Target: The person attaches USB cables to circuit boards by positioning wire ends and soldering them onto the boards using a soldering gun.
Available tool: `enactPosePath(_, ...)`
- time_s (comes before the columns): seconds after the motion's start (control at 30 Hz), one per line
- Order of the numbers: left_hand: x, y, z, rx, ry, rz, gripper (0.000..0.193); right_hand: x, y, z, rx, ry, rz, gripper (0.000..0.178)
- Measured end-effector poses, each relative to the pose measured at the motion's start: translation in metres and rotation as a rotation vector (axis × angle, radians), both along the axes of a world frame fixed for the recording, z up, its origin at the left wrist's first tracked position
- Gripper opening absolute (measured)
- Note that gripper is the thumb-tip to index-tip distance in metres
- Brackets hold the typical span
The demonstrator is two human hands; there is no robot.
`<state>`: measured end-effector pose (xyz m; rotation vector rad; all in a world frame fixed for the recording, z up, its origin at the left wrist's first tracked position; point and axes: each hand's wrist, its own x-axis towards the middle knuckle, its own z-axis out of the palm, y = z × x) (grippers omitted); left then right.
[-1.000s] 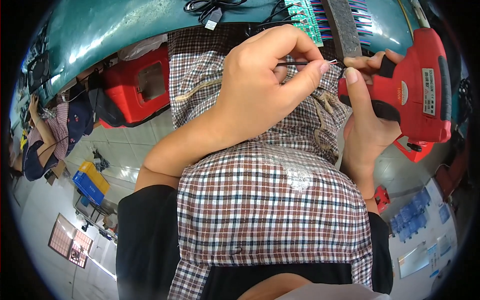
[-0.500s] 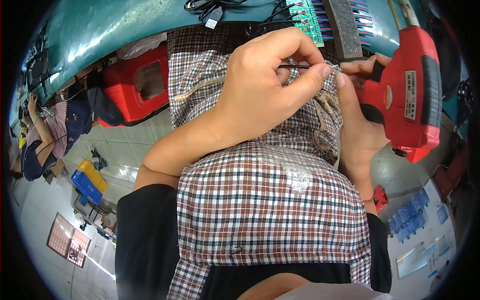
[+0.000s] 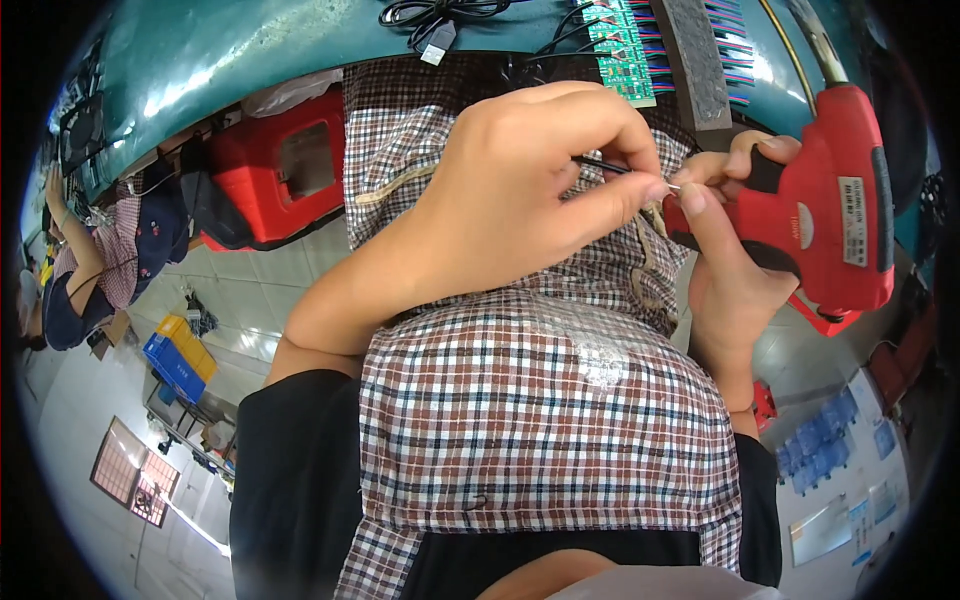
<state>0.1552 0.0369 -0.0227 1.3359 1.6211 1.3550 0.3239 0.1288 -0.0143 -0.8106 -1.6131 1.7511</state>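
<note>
In front of my plaid apron (image 3: 520, 420), my left hand (image 3: 540, 190) is closed on a thin black cable (image 3: 600, 164), pinching it near its end. A fine pale wire tip (image 3: 674, 185) sticks out between the fingertips of both hands. My right hand (image 3: 735, 270) holds a red soldering gun (image 3: 820, 200) by its handle, with the metal barrel (image 3: 820, 45) pointing away over the bench. The thumb of that same hand meets the wire tip. Part of the handle is hidden behind my fingers.
Green circuit boards (image 3: 622, 60) with coloured wires lie on the green bench (image 3: 240, 60) beside a dark grey bar (image 3: 693, 80). Nearby are a coiled black USB cable (image 3: 436, 45) and a brass-coloured rod (image 3: 785, 40). A red plastic stool (image 3: 255, 180) stands left; another person (image 3: 100, 250) works farther left.
Both hands are slightly lower in the picture, and the soldering gun has shifted a little right. The pale wire tip now shows between my fingertips. The bench also appears lower.
</note>
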Motion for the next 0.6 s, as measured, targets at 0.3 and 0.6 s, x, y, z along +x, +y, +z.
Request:
enactPosePath(0.3, -0.017, 0.013, 0.0, -0.042, 0.257, 0.243, 0.009, 0.014, 0.004, 0.016, -0.111, 0.041, -0.183, 0.042)
enactPosePath(0.6, -0.022, 0.028, 0.016, -0.23, 0.226, 0.218, 0.007, 0.062, -0.011, 0.03, -0.091, -0.162, -0.043, 0.035)
